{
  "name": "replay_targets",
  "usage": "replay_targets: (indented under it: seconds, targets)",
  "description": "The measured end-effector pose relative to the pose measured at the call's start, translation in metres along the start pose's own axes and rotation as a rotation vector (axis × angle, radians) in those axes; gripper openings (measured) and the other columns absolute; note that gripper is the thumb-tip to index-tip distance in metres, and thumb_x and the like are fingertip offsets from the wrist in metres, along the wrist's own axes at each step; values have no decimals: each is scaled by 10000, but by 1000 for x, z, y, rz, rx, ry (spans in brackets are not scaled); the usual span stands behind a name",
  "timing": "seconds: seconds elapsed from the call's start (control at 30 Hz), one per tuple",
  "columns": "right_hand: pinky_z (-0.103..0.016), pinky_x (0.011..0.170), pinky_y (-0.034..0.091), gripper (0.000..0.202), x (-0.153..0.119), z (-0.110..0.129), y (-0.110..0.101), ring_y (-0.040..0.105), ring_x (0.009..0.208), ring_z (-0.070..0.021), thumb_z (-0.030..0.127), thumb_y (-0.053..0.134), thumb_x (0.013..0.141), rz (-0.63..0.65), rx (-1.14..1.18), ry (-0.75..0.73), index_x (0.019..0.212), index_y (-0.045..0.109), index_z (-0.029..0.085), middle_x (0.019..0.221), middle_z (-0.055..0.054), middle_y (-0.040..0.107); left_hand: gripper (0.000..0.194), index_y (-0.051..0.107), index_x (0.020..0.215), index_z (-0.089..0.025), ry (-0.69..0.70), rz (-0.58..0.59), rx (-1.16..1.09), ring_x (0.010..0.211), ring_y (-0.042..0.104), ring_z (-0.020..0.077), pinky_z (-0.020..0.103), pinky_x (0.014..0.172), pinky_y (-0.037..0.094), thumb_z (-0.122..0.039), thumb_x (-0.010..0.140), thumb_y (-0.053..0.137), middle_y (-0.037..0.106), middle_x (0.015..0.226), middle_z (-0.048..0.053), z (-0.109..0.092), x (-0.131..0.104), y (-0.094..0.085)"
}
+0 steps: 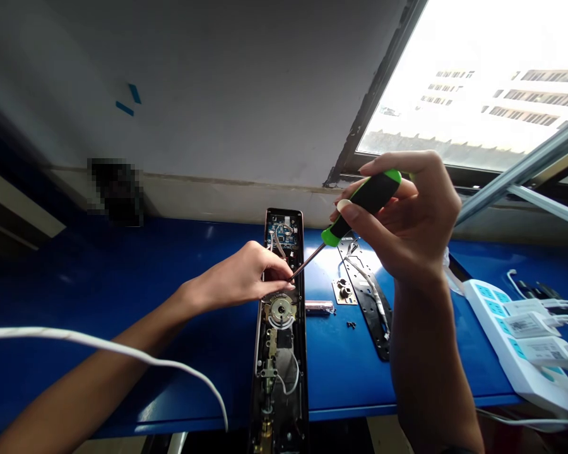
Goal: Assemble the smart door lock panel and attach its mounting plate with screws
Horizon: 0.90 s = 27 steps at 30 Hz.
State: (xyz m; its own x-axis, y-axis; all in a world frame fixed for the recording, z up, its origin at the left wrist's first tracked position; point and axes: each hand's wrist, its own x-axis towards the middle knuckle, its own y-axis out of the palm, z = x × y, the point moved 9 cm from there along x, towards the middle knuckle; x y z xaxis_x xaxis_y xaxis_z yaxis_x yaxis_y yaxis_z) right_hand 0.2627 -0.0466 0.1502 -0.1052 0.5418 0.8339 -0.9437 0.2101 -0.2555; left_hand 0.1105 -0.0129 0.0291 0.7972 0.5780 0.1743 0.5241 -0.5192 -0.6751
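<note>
My right hand (402, 214) is wrapped round the green and black handle of a screwdriver (372, 200), tilted with its shaft pointing down to the left. The tip meets the fingertips of my left hand (246, 274), whose thumb and fingers pinch at it over a long black housing (281, 347). Whether a small screw sits between those fingertips is too small to tell. Inside the housing are a blue circuit board (284, 234) at the far end, a round metal part (281, 309) near the middle, and a brass fitting (266, 435) at the near end.
Right of the housing on the blue table (336, 384) lie a long black plate (373, 302) with cables, a small square board (344, 292), a wrapped cylinder (318, 308) and several dark screws (351, 325). A white power strip (506, 340) stands farther right; a white cable (104, 343) crosses the left.
</note>
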Motion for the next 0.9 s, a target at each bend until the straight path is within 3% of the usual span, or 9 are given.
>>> replay_targets:
  seconds: [0.57,0.77,0.9]
  targets:
    - [-305,602,659,404,1,-7,0,723,805,-165,366,880,804,16,-56,36,1135,659,300,966,11,691,228,788,1121,-150,145,-5,-82,767,752,137,230,709,588,-145,894,772,806,890,35,-10,0,1]
    - [-321,651,675,356,-1,-11,4,748,841,-178,356,849,843,24,-66,82,1147,672,303,964,11,728,176,797,1075,-162,148,-120,-68,795,766,143,215,689,588,-227,914,770,820,913,42,-11,-1,-12]
    - [-333,655,674,307,0,-6,-7,751,835,-187,321,859,824,-68,-88,16,1078,690,290,924,12,723,216,802,1111,-180,68,-27,-99,833,783,155,232,751,617,-202,897,774,830,969,41,1,-2,-7]
